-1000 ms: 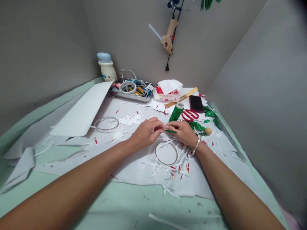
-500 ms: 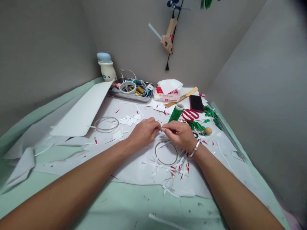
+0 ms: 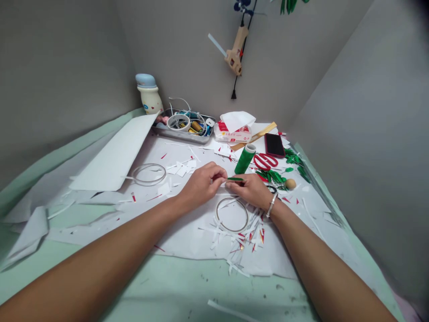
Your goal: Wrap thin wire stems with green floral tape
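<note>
Close together above the paper, my left hand (image 3: 205, 181) and my right hand (image 3: 250, 190) are both closed in a pinch. Between them is a narrow green leaf-shaped piece (image 3: 235, 179), lying along my right fingers with its left end at my left fingertips. Any thread or wire at that end is too small to make out. Just behind my right hand stands a green thread spool (image 3: 246, 159), tilted slightly. A thin ring (image 3: 217, 217) lies below the hands, beside white paper strips (image 3: 250, 235) and red scraps.
Red-handled scissors (image 3: 266, 162), green leaf pieces (image 3: 273, 176), a wooden ball (image 3: 290, 184) and a phone (image 3: 275, 145) lie to the right. Behind are a tissue pack (image 3: 233, 133) and metal tray (image 3: 182, 134). A coil (image 3: 149, 182) and white card (image 3: 114, 156) lie left; a glue gun (image 3: 236, 49) hangs above.
The green leaf piece now shows between my hands; it was hidden before. My left fingers have lifted and opened slightly at the knuckles, and my right hand has turned and dropped a little.
</note>
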